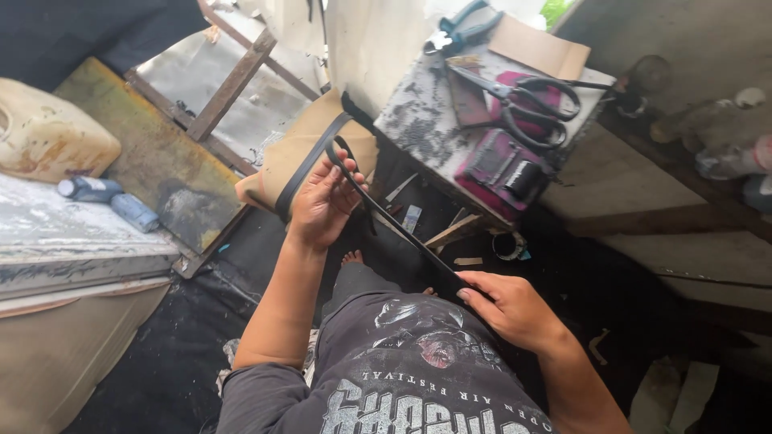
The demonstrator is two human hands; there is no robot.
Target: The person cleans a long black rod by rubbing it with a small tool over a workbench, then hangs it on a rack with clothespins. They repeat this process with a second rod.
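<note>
A long black strap [400, 231] stretches taut between my two hands. My left hand [322, 201] pinches its upper, looped end, close to a tan cushion [299, 153] that has a black band across it. My right hand [511, 309] grips the lower end of the strap near my lap. My bare foot [351, 258] shows below the left hand.
A stained small table [426, 120] ahead bears large black scissors [523, 100], pliers [458, 32], cardboard and a dark red pouch [503, 169]. At the left are a cream jerrycan [48, 133], two small bottles [108, 197], a wooden board and frame. The floor is black.
</note>
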